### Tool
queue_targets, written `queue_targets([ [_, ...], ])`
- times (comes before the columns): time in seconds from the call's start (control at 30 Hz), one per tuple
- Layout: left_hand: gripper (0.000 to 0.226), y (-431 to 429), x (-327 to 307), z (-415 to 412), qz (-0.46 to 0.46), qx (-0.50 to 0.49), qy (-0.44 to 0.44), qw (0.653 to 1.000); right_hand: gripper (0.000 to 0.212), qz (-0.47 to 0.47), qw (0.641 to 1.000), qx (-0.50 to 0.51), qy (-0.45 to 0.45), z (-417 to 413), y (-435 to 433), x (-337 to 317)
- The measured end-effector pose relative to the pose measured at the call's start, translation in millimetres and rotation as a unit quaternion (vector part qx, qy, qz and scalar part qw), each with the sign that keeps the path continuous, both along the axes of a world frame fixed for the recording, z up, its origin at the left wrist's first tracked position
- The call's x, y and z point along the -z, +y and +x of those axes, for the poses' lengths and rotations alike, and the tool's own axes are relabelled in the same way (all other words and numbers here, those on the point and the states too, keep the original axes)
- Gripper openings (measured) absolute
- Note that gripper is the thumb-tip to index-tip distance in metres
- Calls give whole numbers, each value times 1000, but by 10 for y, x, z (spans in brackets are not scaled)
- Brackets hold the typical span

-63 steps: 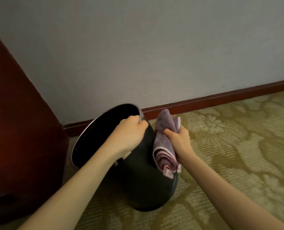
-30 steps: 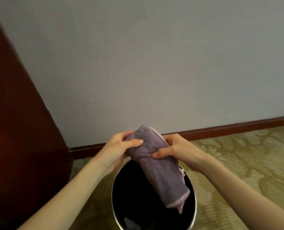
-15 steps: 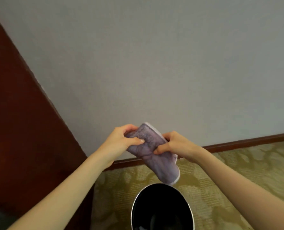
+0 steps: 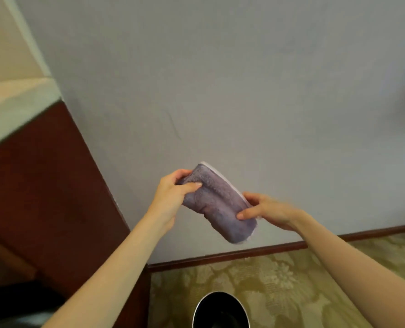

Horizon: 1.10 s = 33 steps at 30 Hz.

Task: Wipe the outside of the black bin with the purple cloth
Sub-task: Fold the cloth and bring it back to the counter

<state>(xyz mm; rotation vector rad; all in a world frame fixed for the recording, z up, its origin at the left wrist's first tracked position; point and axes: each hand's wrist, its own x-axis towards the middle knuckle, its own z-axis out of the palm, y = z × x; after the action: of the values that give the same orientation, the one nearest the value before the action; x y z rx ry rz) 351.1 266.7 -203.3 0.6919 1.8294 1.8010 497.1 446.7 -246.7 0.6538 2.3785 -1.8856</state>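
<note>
The folded purple cloth (image 4: 217, 203) is held up in front of the wall, well above the floor. My left hand (image 4: 170, 197) pinches its upper left end. Its lower right side is gripped by my right hand (image 4: 266, 210). The black bin (image 4: 220, 312) stands upright on the carpet at the bottom edge of the view, directly below the cloth; only its silver-rimmed open top shows, and neither hand touches it.
A dark red-brown wooden panel (image 4: 47, 197) fills the left side, with a pale surface (image 4: 9, 105) above it. A grey wall (image 4: 220, 91) lies ahead, with a brown skirting board (image 4: 244, 253) along the patterned green-gold carpet (image 4: 291, 280).
My left hand let go of the tilted bin, which now stands upright, and took the cloth. Both hands rose with the cloth and moved apart along it; the view tilted upward.
</note>
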Motion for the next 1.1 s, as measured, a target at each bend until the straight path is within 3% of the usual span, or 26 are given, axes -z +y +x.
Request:
queue_targets([
  [0.13,20,-233,-858,30,17,-18,55,998,50,-56,998,23,31,-41,-144,-860],
  [0.27,25,-542,-1558,-61,23,-59,112,992,20,-100,988,57,100,-130,-327,-1537],
  [0.33,33,-714,-1790,-124,22,-72,136,988,18,-102,985,73,121,-196,-430,-1753],
  [0.43,40,-967,-2013,-233,20,-81,169,982,17,-90,983,89,136,-333,-647,-1988],
  [0.8,35,-1811,-2221,-837,-17,-181,274,944,33,-39,982,105,150,-906,-1545,-2463],
  [0.9,35,-1978,-2246,-1051,-35,-215,263,940,20,-132,975,89,153,-1100,-1668,-2551],
  [1.0,36,-2148,-2300,-1312,-40,-242,213,946,22,-269,950,56,147,-1335,-1784,-2616],
  [1.1,34,-2286,-2337,-1582,-69,-256,214,940,15,-302,939,32,162,-1605,-1934,-2634],
])
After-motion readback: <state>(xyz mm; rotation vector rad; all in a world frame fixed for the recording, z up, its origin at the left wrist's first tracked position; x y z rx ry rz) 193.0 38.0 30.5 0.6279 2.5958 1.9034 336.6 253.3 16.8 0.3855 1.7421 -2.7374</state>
